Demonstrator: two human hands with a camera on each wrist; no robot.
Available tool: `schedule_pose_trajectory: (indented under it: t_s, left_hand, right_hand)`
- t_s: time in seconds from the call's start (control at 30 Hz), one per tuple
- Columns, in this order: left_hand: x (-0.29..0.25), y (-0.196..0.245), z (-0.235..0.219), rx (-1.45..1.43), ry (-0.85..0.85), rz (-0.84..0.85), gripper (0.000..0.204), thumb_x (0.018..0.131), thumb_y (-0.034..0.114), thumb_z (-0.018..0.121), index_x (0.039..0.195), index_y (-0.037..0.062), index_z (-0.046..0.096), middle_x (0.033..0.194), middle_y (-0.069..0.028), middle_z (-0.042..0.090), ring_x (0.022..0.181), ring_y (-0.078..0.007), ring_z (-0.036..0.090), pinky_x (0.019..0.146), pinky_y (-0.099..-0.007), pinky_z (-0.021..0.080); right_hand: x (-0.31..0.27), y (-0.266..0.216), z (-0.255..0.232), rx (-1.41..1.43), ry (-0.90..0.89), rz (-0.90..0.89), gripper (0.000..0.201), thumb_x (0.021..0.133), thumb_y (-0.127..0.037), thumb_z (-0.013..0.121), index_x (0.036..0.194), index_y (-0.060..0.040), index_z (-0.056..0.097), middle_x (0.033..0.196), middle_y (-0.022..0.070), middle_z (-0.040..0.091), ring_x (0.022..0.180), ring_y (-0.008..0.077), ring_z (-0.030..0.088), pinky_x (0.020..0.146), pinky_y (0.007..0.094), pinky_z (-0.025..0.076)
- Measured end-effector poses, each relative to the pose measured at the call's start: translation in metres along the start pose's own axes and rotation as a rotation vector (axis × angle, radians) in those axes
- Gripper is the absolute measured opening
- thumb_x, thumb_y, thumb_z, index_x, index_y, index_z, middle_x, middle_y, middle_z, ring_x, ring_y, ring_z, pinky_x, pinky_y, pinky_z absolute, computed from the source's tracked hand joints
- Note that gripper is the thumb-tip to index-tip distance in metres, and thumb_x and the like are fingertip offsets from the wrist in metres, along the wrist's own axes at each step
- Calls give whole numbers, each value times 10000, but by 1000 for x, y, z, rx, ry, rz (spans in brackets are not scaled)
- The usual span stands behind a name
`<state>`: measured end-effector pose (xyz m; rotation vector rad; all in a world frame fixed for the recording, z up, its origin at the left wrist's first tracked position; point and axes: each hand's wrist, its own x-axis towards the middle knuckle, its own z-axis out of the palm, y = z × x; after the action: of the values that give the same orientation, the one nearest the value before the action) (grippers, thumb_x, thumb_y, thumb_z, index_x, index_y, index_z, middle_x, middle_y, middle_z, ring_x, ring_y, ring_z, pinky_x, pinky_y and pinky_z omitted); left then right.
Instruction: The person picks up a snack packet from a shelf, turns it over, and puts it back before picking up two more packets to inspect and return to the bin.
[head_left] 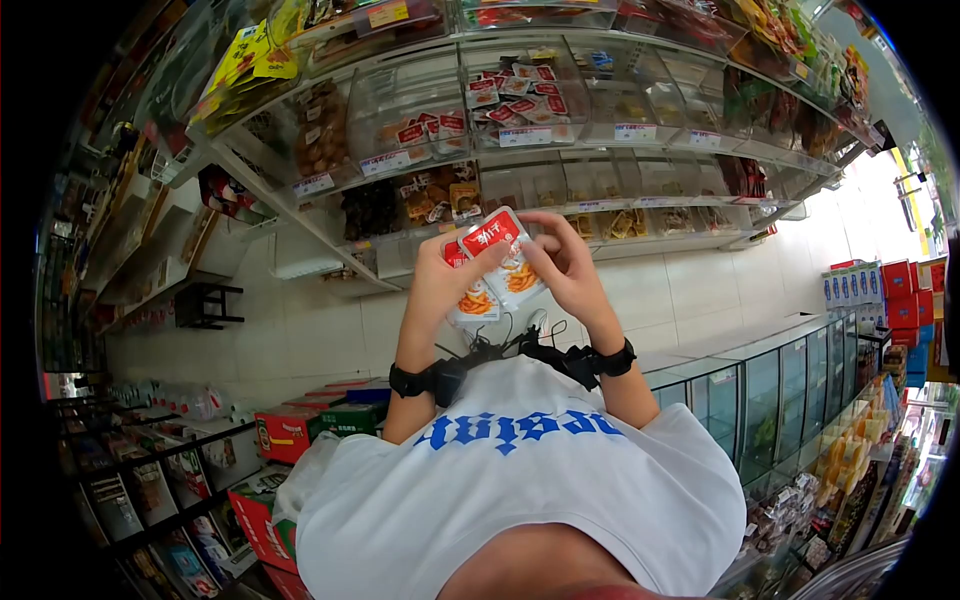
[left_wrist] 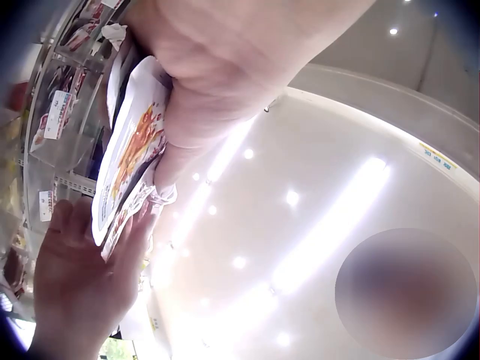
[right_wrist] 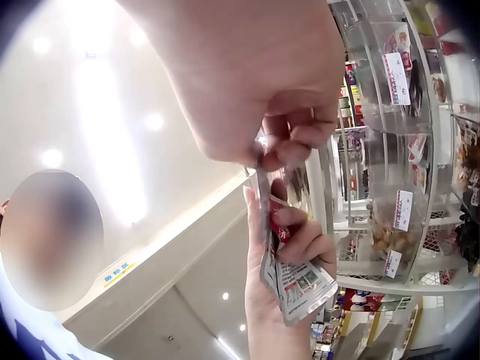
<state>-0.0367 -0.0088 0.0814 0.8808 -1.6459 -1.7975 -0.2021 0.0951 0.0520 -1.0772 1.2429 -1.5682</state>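
Observation:
Two flat red-and-white snack packets are held up in front of the chest. The upper packet has a red top and a picture of orange-brown food. Partly behind it, fanned to the left, lies a second packet of the same design. My left hand grips both from the left, thumb across their fronts. With curled fingers, my right hand pinches the upper packet's right edge. In the right wrist view, a packet's silver back shows print and a square code beside the left fingers.
Ahead stands a shelf rack with clear bins; one bin holds several similar red-and-white packets. Glass cases run along the right. Red and green cartons sit at the left, near a dark stool. Pale tiles cover the floor.

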Motion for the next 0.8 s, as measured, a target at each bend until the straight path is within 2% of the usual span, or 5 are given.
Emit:
schedule_pose_trajectory:
  t_s: [0.3, 0.4, 0.6, 0.73, 0.8]
  left_hand:
    - [-2, -1, 0, 19, -23, 3, 292, 897, 256, 788, 1001, -11, 735, 872, -38, 734, 755, -66, 648, 692, -231, 509]
    - [-1, 1, 0, 9, 6, 26, 295, 899, 270, 787, 986, -7, 736, 869, -35, 734, 746, -61, 642, 686, -232, 506]
    - [-2, -2, -2, 29, -38, -10, 279, 910, 257, 776, 990, -8, 737, 880, -35, 733, 760, -59, 642, 686, -235, 513]
    - [0, -3, 0, -133, 80, 13, 282, 896, 248, 789, 991, -11, 735, 885, -40, 737, 757, -64, 653, 686, -230, 520]
    - [3, -5, -3, -54, 51, 20, 272, 892, 234, 792, 997, -10, 735, 877, -36, 736, 751, -62, 653, 681, -226, 521]
  right_hand:
    - [3, -2, -3, 118, 140, -77, 383, 1005, -84, 583, 1367, -14, 479, 792, -32, 582, 735, 13, 509, 673, 176, 396]
    - [1, -4, -4, 132, 106, -82, 361, 1006, -75, 584, 1349, -19, 485, 810, -12, 626, 751, 19, 547, 660, 181, 421]
    - [6, -1, -6, 203, 220, -148, 346, 1010, -89, 584, 1339, -18, 500, 876, 10, 667, 775, 23, 576, 673, 184, 440]
    - [1, -11, 1, 116, 106, -10, 338, 1001, -104, 613, 1313, -14, 519, 907, 23, 689, 803, 37, 607, 664, 193, 456]
    - [1, -6, 3, 126, 84, 35, 332, 996, -112, 628, 1293, -4, 529, 927, 30, 698, 816, 45, 619, 661, 195, 465]
